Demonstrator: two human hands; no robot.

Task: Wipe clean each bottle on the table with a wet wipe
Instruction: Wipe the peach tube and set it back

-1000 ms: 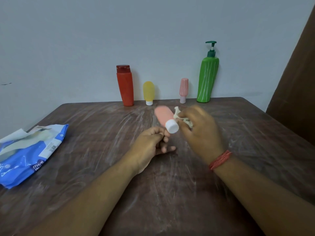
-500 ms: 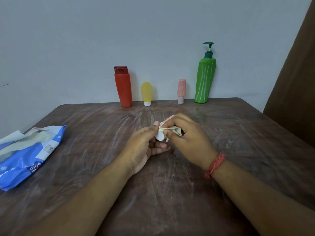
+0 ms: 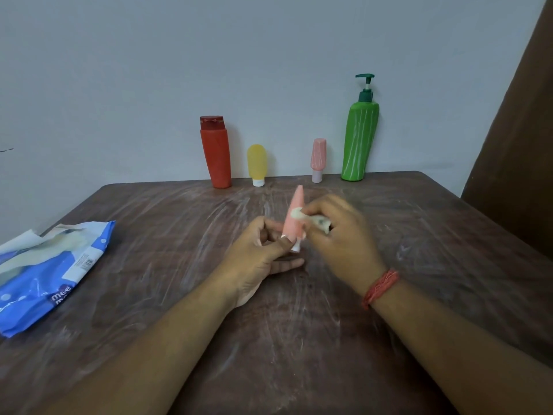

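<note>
Tapered salmon tube (image 3: 294,218) pinched in left hand (image 3: 260,256), crumpled wipe (image 3: 314,221) in right hand (image 3: 344,238).

right hand (image 3: 338,235) motion-blurred, wipes pack (image 3: 45,274) cut by left edge

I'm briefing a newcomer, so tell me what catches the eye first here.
At mid-table the left hand holds a salmon-pink tube cap-down while the right hand rubs it with a wet wipe. Behind, a tall green pump bottle towers by the wall.
</note>
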